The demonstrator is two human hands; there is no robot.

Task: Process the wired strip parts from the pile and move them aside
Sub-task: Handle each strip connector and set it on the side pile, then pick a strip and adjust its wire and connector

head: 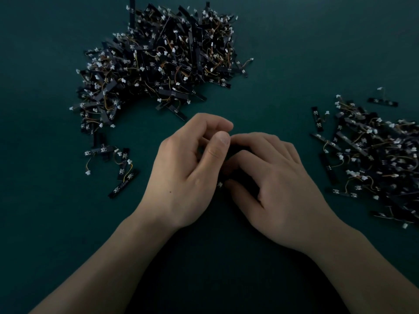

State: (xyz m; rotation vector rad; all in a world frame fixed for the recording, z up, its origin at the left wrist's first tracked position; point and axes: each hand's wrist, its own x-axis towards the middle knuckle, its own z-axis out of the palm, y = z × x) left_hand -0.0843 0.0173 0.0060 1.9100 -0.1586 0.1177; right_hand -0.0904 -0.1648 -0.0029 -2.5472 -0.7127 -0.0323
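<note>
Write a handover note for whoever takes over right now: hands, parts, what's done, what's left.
Left hand: fingers curled, pinching a part held between both hands; most of it is hidden.
Right hand: curled on the same part.
Big pile: beyond the hands, to their left, large.
Side pile: at the right edge, smaller, probably the finished parts.
Strays: a few lie loose left of the hands.
Done: the side pile, it seems.
Left: finish this part, set it to the right, then work through the big pile and strays.
</note>
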